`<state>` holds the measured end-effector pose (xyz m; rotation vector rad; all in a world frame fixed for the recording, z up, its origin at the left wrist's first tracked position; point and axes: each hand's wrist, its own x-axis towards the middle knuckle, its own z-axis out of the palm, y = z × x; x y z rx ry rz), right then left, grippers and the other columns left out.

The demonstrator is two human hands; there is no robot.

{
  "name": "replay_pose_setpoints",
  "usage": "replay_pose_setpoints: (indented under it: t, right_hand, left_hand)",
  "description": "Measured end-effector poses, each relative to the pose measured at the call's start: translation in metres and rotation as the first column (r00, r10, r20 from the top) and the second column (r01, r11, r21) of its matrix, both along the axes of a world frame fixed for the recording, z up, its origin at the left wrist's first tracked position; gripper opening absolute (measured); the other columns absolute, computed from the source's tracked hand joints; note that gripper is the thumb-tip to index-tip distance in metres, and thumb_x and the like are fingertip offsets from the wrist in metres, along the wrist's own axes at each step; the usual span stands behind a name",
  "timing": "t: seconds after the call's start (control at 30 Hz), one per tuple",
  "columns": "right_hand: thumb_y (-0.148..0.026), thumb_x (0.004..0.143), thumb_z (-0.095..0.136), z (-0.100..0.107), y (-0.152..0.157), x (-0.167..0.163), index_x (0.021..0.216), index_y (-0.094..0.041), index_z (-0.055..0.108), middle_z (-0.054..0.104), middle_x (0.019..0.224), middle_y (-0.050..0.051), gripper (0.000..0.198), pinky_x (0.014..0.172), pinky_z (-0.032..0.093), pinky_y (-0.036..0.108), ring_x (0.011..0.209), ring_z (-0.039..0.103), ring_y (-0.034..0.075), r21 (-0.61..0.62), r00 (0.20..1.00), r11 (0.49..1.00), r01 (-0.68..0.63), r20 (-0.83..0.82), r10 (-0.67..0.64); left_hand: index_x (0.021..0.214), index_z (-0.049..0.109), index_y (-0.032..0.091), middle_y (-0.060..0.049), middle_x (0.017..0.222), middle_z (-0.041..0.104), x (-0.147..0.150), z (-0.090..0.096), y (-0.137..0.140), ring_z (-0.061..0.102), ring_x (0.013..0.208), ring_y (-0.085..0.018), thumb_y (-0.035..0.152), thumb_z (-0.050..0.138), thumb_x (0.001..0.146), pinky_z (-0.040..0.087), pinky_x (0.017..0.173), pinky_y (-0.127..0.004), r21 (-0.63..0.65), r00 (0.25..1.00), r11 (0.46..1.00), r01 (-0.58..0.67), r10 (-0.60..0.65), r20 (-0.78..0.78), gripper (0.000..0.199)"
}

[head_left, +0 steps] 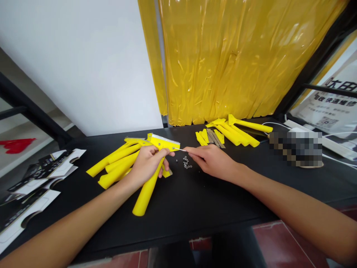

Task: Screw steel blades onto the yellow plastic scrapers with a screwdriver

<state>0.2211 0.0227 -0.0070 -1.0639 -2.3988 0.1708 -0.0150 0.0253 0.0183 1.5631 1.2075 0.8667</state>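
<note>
My left hand (149,162) is closed around the neck of a yellow scraper (146,195), whose handle slants down toward the table's front edge. Its wide head carries a metal blade strip and small screws. In my right hand (213,158), pinched between thumb and fingers, is a thin metal screwdriver (180,149). The tip touches a screw near the right end of the scraper head; the grip is hidden by the hand. Just below lie several small metal nuts (186,162). Beside my left hand are several other yellow scrapers (111,160).
Farther back on the black table (223,201) are more yellow scraper handles (237,134) and flat yellow and grey pieces (212,137). Printed cardboard sleeves (36,186) lie at left. A power strip (320,139) with white cables is at right. Yellow plastic sheeting (223,63) hangs behind.
</note>
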Motion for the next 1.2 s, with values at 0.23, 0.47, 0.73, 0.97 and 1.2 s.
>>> replay_pose_setpoints:
  t: [0.23,0.47,0.73,0.97,1.2]
  right_hand:
    - [-0.024,0.102,0.041,-0.001,0.000,0.000,0.123,-0.023,0.064,0.073,0.090,0.005,0.031,0.070,0.043,0.028,0.078,0.067,0.018,0.013,1.000,1.000,-0.003,0.011,0.003]
    - [-0.030,0.102,0.044,0.002,-0.003,-0.002,0.126,-0.025,0.059,0.074,0.086,0.003,0.029,0.064,0.038,0.029,0.074,0.066,0.019,0.014,0.994,0.996,0.091,0.059,-0.092]
    - [-0.048,0.102,0.041,0.013,-0.013,-0.003,0.089,-0.022,0.063,0.069,0.073,0.002,0.036,0.057,0.025,0.031,0.064,0.061,0.018,0.114,0.956,0.956,0.272,0.079,-0.281]
    - [-0.038,0.098,0.053,0.004,-0.013,-0.014,0.094,-0.024,0.057,0.062,0.074,-0.003,0.016,0.063,0.039,0.026,0.067,0.058,0.014,-0.318,0.942,0.945,0.076,-0.287,-0.172]
    - [-0.031,0.101,0.045,-0.001,-0.009,-0.012,0.098,-0.023,0.061,0.068,0.083,0.000,0.018,0.074,0.045,0.029,0.078,0.064,0.016,-0.312,0.928,0.949,-0.045,-0.364,-0.076]
  left_hand:
    - [0.091,0.073,0.009,-0.004,0.052,0.065,-0.001,-0.002,0.002,0.054,0.035,-0.014,0.035,0.057,0.090,0.041,0.038,-0.024,-0.002,1.000,1.000,-0.006,0.006,-0.001,0.030]
    - [0.088,0.070,0.011,-0.002,0.052,0.065,0.002,0.002,-0.004,0.054,0.035,-0.014,0.036,0.056,0.090,0.042,0.037,-0.025,0.055,0.993,0.998,-0.021,0.028,-0.117,0.029]
    - [0.057,0.057,0.018,-0.003,0.052,0.064,0.000,0.004,-0.013,0.058,0.042,-0.014,0.047,0.053,0.093,0.042,0.044,-0.026,0.298,0.890,0.954,-0.010,0.145,-0.432,0.046]
    - [0.051,0.044,0.023,0.001,0.046,0.051,0.001,0.012,-0.019,0.050,0.044,-0.015,0.042,0.055,0.091,0.036,0.048,-0.029,0.577,0.796,0.817,-0.014,0.358,-0.488,0.045]
    - [0.055,0.030,0.026,0.003,0.051,0.045,-0.005,0.011,-0.012,0.041,0.044,-0.014,0.032,0.059,0.090,0.030,0.049,-0.031,0.769,0.729,0.638,0.038,0.509,-0.458,0.045]
